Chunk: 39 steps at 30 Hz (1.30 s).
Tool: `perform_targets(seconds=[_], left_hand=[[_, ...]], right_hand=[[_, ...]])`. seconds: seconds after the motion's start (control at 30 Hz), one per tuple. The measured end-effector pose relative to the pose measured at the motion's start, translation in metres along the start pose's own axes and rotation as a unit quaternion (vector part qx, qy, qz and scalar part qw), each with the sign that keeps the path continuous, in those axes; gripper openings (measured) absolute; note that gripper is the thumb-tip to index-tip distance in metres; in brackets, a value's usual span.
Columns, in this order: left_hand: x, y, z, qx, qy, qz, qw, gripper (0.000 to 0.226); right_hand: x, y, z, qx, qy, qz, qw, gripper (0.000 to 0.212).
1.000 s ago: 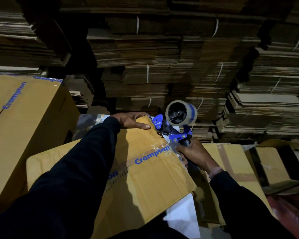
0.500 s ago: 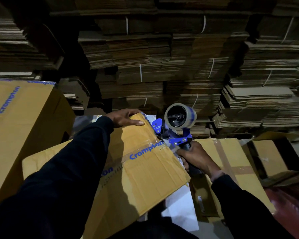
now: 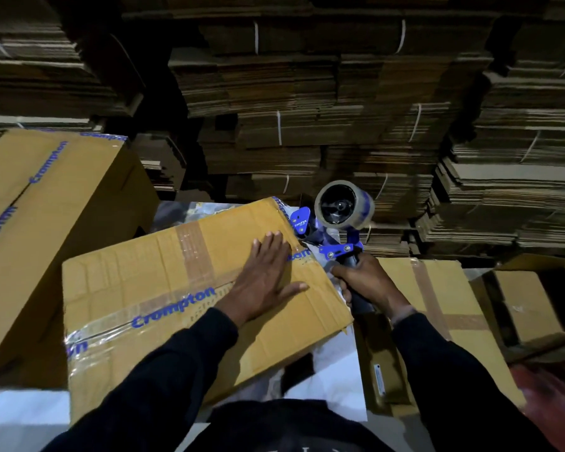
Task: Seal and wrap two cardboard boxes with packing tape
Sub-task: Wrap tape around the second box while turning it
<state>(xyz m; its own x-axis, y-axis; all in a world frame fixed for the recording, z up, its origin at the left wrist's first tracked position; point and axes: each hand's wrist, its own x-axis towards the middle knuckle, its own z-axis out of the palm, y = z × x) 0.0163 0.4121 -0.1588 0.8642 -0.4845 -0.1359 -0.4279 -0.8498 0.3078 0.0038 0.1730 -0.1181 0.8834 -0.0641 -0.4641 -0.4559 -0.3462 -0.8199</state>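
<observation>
A brown Crompton cardboard box (image 3: 137,288) lies tilted in front of me, with clear tape strips crossing its top. My left hand (image 3: 268,282) presses flat on the box's top near its right edge, fingers straight. My right hand (image 3: 369,285) grips the dark handle of a blue tape dispenser (image 3: 336,236), which sits at the box's right edge. A roll of clear tape (image 3: 344,208) rides on the dispenser. A second taped box (image 3: 444,308) lies just right of my right arm.
A large Crompton box (image 3: 46,203) stands at the left. An open smaller carton (image 3: 532,308) sits at the far right. Stacks of flat cardboard sheets (image 3: 307,109) fill the background. White paper (image 3: 333,380) lies under the box's near corner.
My left hand moved from the box's far corner back onto the top face and now lies flat. The dispenser stays at the right edge. The view shifted, showing more of the box.
</observation>
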Motion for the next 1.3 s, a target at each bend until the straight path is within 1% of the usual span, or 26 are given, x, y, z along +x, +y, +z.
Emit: perform_targets(seconds=[0.13, 0.23, 0.37, 0.47, 0.6, 0.73, 0.8, 0.87, 0.97, 1.07, 1.13, 1.2, 1.23, 1.27, 1.3], left_hand=[[-0.028, 0.039, 0.013, 0.036, -0.028, 0.005, 0.999, 0.128], [-0.045, 0.060, 0.024, 0.072, -0.022, -0.010, 0.997, 0.137], [-0.046, 0.069, 0.031, 0.125, -0.009, -0.035, 0.991, 0.138], [-0.035, 0.067, 0.027, 0.138, -0.008, -0.045, 0.989, 0.138], [-0.018, 0.059, 0.019, 0.131, -0.008, -0.075, 0.989, 0.139], [-0.007, 0.054, 0.014, 0.114, -0.012, -0.099, 0.988, 0.140], [-0.006, 0.053, 0.016, 0.108, -0.014, -0.099, 0.989, 0.142], [-0.006, 0.052, 0.018, 0.105, -0.006, -0.095, 0.990, 0.143], [-0.005, 0.051, 0.023, 0.105, 0.001, -0.091, 0.990, 0.143], [-0.004, 0.051, 0.023, 0.109, -0.004, -0.090, 0.990, 0.142], [-0.002, 0.051, 0.022, 0.114, -0.004, -0.080, 0.990, 0.144], [-0.001, 0.047, 0.018, 0.112, -0.012, -0.050, 0.992, 0.152], [-0.001, 0.042, 0.013, 0.096, -0.012, -0.029, 0.995, 0.156], [0.001, 0.033, 0.007, 0.056, -0.008, -0.012, 0.998, 0.157], [0.003, 0.024, -0.003, 0.001, 0.008, -0.004, 1.000, 0.151]], right_hand=[[0.004, 0.000, -0.001, -0.017, 0.002, -0.002, 1.000, 0.014], [0.008, 0.003, -0.002, -0.023, 0.001, 0.003, 1.000, 0.016], [0.009, 0.002, -0.003, -0.028, -0.005, -0.003, 1.000, 0.014], [0.012, -0.007, -0.002, -0.028, -0.006, -0.016, 0.999, 0.017], [0.027, -0.029, 0.000, -0.036, -0.027, -0.018, 0.999, 0.016], [0.043, -0.041, -0.001, -0.047, -0.027, -0.017, 0.998, 0.013], [0.046, -0.039, -0.002, -0.058, -0.033, -0.023, 0.998, 0.011], [0.046, -0.035, -0.003, -0.061, -0.041, -0.027, 0.997, 0.014], [0.047, -0.032, -0.003, -0.063, -0.035, -0.033, 0.997, 0.021], [0.051, -0.029, -0.003, -0.073, -0.025, -0.048, 0.996, 0.020], [0.053, -0.027, -0.003, -0.075, -0.026, -0.053, 0.995, 0.017], [0.053, -0.026, -0.002, -0.071, -0.026, -0.058, 0.995, 0.015], [0.053, -0.026, -0.001, -0.071, -0.023, -0.063, 0.995, 0.015], [0.053, -0.024, 0.000, -0.071, -0.020, -0.067, 0.995, 0.015], [0.054, -0.022, 0.001, -0.068, -0.019, -0.069, 0.995, 0.014]])
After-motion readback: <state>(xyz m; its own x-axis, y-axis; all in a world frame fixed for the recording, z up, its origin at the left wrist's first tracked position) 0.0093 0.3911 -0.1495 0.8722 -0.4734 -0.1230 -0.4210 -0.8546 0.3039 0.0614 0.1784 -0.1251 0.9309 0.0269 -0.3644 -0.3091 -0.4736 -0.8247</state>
